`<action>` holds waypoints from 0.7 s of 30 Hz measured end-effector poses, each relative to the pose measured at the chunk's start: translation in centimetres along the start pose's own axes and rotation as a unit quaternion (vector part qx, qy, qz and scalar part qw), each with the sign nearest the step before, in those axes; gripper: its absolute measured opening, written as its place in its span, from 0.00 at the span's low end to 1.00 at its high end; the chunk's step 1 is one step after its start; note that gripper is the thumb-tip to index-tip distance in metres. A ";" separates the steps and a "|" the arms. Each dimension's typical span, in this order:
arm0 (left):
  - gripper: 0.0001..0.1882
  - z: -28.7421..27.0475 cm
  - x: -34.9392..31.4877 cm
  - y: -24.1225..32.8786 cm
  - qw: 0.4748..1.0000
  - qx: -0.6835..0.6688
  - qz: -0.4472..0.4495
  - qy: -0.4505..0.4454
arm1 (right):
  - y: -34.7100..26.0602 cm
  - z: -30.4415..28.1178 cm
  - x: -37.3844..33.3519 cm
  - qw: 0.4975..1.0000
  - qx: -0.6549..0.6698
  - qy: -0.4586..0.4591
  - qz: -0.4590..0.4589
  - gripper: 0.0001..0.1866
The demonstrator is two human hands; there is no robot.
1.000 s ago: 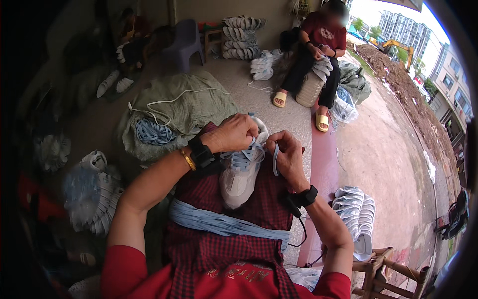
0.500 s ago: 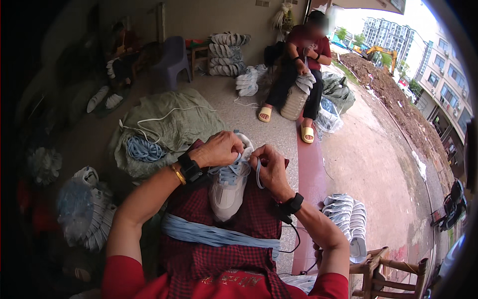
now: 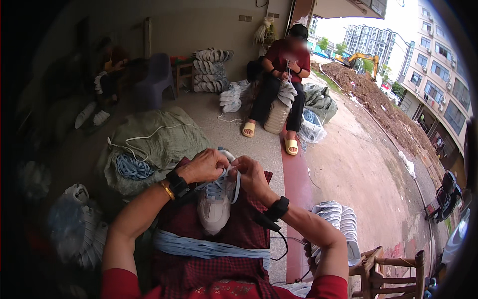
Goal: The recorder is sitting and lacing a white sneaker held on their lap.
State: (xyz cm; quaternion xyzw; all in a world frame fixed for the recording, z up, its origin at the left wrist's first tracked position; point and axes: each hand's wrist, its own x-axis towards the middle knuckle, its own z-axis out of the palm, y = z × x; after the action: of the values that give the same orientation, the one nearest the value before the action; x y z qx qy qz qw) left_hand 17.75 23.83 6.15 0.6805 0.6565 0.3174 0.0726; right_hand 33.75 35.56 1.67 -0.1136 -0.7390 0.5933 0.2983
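A light grey-and-white sneaker [image 3: 214,217] rests on my lap, toe toward me, with a light blue shoelace [image 3: 215,190] threaded through its eyelets. At the top of its tongue, my left hand [image 3: 201,167] is closed, fingers pinching the lace. Close beside it, my right hand [image 3: 252,178] pinches the lace too, and a loop of it hangs below those fingers. The fingertips nearly meet and partly hide the lace between them. Across my checked apron [image 3: 184,276] lies a bundle of loose blue laces [image 3: 211,246].
A green sack [image 3: 159,129] with coiled blue laces [image 3: 133,167] lies ahead on the left. Nested shoes [image 3: 341,224] and a bamboo stool [image 3: 393,271] stand at my right. Bagged shoes [image 3: 74,219] are at left. Ahead, a seated person [image 3: 284,74] handles a shoe.
My two hands have drawn closer together over the shoe's tongue, both still pinching lace. The view has shifted, so the shoe and hands sit lower and further left.
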 end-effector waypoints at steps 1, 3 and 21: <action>0.12 0.0 -0.1 -0.2 1.000 0.012 0.012 -0.003 | -0.6 -0.6 0.2 0.999 -0.043 -0.011 0.000 0.14; 0.11 0.2 0.2 -0.2 1.000 0.014 -0.008 -0.015 | -0.2 -0.9 0.4 0.997 -0.076 -0.027 -0.002 0.15; 0.07 0.0 0.1 0.4 0.998 0.056 0.015 -0.040 | -1.8 -1.4 -0.7 0.977 -0.172 -0.116 -0.047 0.08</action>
State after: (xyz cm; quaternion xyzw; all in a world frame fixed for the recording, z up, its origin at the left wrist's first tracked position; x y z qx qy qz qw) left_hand 18.06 23.84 6.42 0.7051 0.6597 0.2539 0.0557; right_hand 35.38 35.83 3.33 -0.0591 -0.8640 0.4520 0.2139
